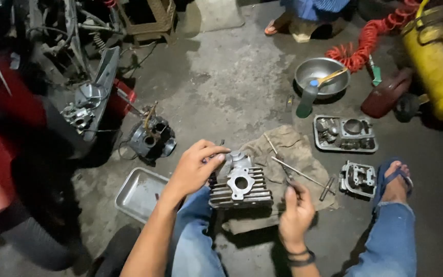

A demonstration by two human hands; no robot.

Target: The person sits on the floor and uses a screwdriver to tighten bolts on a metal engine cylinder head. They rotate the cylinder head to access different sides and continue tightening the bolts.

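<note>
A finned metal engine cylinder head point(241, 185) rests on my left knee, over a dirty rag point(294, 154) spread on the concrete floor. My left hand point(195, 168) grips its top left edge, fingers curled over the casting. My right hand point(296, 211) is closed around the end of a thin metal tool point(289, 180), just right of the cylinder head. A long T-handle wrench point(303, 175) lies on the rag beside that hand.
An empty metal tray point(138, 194) lies left of my knee. A tray of engine parts point(345, 134), a loose engine cover point(358, 179), a steel bowl point(320, 76), a bottle, a red coiled hose point(370, 38) and a yellow tank point(439, 59) sit right. A stripped motorcycle point(37, 107) stands left; another person's foot is at the top.
</note>
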